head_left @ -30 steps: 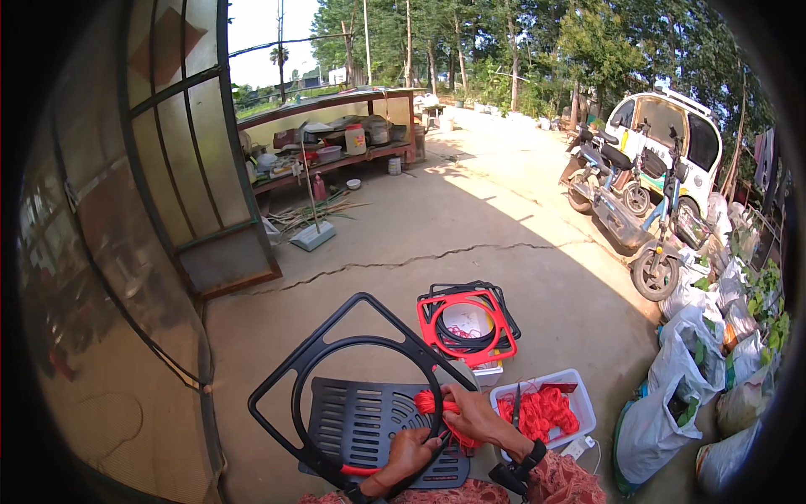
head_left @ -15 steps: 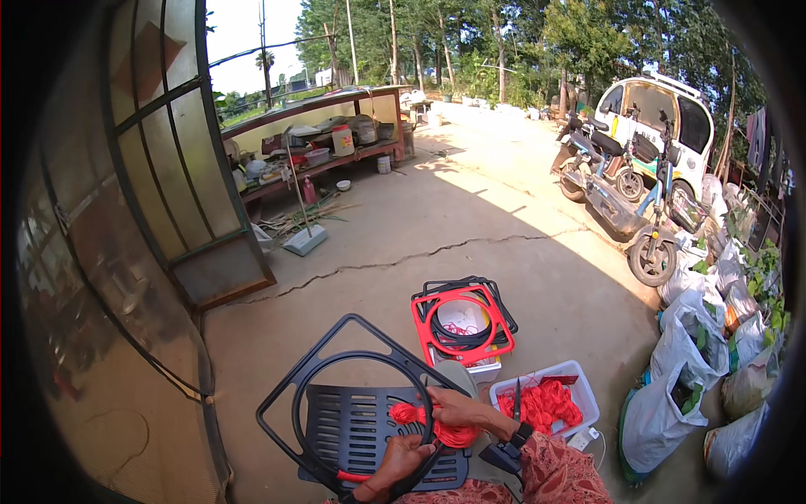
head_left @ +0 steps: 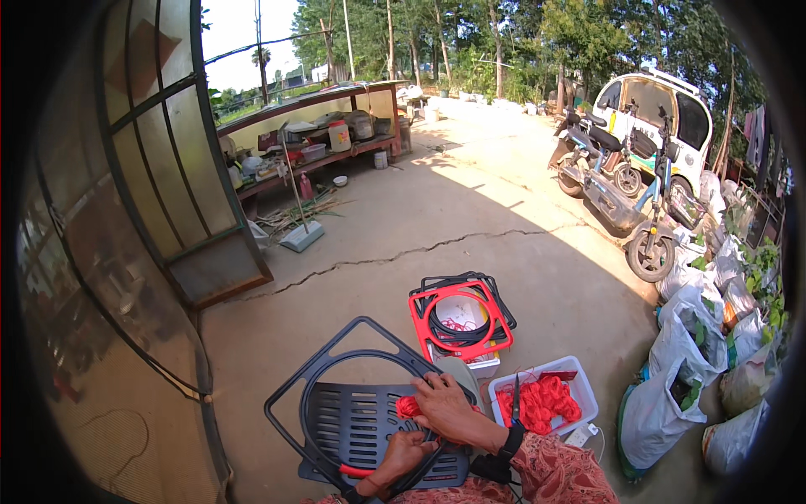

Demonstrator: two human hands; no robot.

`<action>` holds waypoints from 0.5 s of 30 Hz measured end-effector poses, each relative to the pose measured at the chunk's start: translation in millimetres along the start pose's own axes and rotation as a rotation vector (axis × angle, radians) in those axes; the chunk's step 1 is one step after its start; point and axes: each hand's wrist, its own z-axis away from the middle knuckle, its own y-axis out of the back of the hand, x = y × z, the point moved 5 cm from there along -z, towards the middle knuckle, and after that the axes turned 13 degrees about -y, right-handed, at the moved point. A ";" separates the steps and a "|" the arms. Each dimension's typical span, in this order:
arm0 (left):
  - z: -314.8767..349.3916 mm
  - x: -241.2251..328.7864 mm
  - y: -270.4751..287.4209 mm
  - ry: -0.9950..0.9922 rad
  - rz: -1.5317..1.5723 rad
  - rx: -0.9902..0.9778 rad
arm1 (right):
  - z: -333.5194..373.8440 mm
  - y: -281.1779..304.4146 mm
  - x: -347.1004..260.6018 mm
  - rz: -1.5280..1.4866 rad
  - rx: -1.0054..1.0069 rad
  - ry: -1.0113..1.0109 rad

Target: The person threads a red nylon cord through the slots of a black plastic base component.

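Observation:
A black square frame with a round ring inside [head_left: 306, 395] leans over a black slotted plastic seat [head_left: 357, 420] in front of me. My left hand [head_left: 407, 454] is closed on the lower right part of the ring, fingers pinched. Just above it, my right hand [head_left: 449, 409] curls over a bundle of red cord [head_left: 406, 407] at the ring's right side; the palm hides most of the bundle. Red wrapping [head_left: 356, 471] covers a short stretch of the ring near my left wrist. Whether a strand runs between the left fingers is hidden.
Ahead, red and black frames [head_left: 495, 336] lie stacked on a white bucket. At right, a white plastic bin [head_left: 588, 395] holds red cord, with scissors [head_left: 515, 399] at its near edge. White sacks [head_left: 684, 336] line the right; scooters [head_left: 617, 193] stand beyond. A glazed door [head_left: 172, 168] is at left.
My right hand has turned and moved up over the red cord bundle, now covering most of it. The black frame has shifted slightly right; my left hand stays at the ring.

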 end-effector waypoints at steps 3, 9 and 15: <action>1.9 10.6 3.9 -0.042 0.026 0.019 | -1.9 -27.5 -4.7 0.181 -0.001 -0.012; 2.6 -5.8 3.3 0.051 0.030 0.022 | -5.1 -24.2 -9.6 0.071 0.082 0.051; 0.3 -6.7 -2.1 -0.442 -0.006 0.189 | -8.2 -17.8 -33.3 -1.115 -0.343 -0.233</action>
